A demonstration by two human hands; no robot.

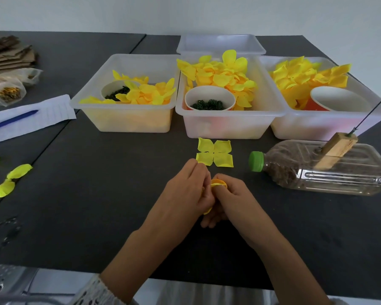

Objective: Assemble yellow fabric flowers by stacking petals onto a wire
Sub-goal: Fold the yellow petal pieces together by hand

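both hands — left grip (186,190) and right grip (230,197) — pinch one small yellow petal piece (218,184) at frame centre; a flat four-lobed petal (214,152) lies just above on the worktop (97,194).

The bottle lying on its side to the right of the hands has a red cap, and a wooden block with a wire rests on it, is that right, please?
Not quite: the head view shows the bottle with a green cap, not red. It does lie on its side right of the hands, with the wooden block and wire on it.
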